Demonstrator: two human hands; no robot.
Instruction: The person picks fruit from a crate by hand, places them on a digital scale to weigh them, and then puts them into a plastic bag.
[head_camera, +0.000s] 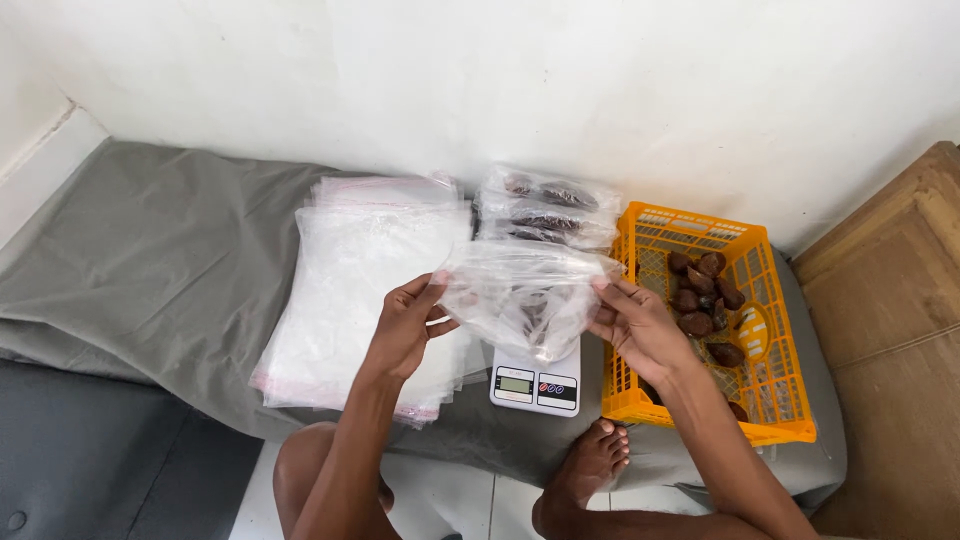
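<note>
Head view, observations recorded from nearest to farthest. Nearest the camera, a bare foot (590, 465) rests on the pale tiled floor (450, 500), at the edge of a grey cloth (170, 260) that covers a low surface.

Left hand (405, 325): raised above the cloth, fingers (425, 290) closed on the left edge of a clear plastic bag (520, 295). Right hand (640, 325): raised opposite, fingers (610, 290) pinching the right edge of the same bag. The bag hangs between both hands, crumpled and partly spread, directly above a small white digital scale (537, 385). Contents of the bag cannot be confirmed; dark shapes show through the film, but whether they lie inside or behind it cannot be told.

Just left of the scale, a flat stack of empty clear bags (350, 290) lies on the cloth, with a pink strip along the near edge. Just right of the scale stands an orange plastic crate (770, 400), slatted, holding several dark brown fruits (700, 295) loose on its floor.

Beyond the held bag, a pile of filled clear bags (550, 205) with dark contents sits against the white wall (500, 80). Brown cardboard (890, 300) lies at the far right.
</note>
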